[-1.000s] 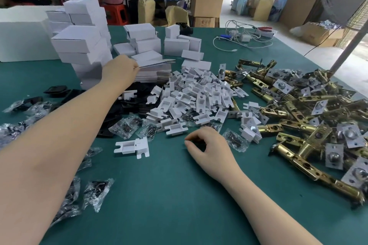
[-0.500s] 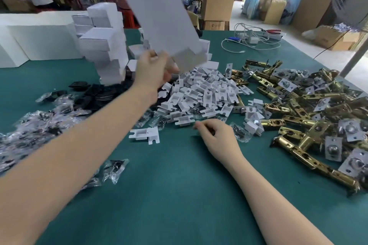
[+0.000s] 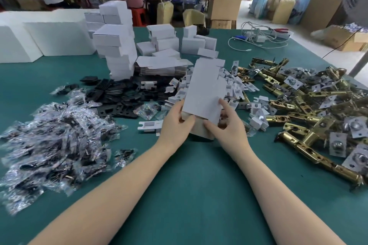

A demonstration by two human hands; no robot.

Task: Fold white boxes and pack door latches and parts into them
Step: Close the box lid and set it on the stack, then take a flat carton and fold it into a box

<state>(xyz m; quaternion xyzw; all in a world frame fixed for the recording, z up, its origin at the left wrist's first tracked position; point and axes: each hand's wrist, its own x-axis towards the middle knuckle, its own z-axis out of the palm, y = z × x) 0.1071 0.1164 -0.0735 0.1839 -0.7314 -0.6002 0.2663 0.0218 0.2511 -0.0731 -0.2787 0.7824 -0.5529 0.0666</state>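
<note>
A flat white box blank [image 3: 205, 89] stands tilted over the green table [image 3: 189, 189] in front of me, its brown inner flap showing at the near end. My left hand [image 3: 175, 123] grips its near left corner and my right hand [image 3: 227, 125] pinches its near right edge. Behind it lies a heap of white plastic parts [image 3: 235, 85]. Brass door latches [image 3: 310, 105] are piled at the right. Small clear bags of parts [image 3: 53, 135] lie at the left, with black plates [image 3: 119, 93] beyond them.
Folded white boxes [image 3: 115, 45] are stacked at the back left, next to a pile of flat blanks [image 3: 161, 65]. White foam blocks [image 3: 39, 40] stand at the far left edge. Cables [image 3: 258, 38] lie at the back right. Two people work at a far bench.
My left hand took a blank from the flat pile, lifted it and brought it down in front of me. My right hand left the table and took hold of the blank's near edge.
</note>
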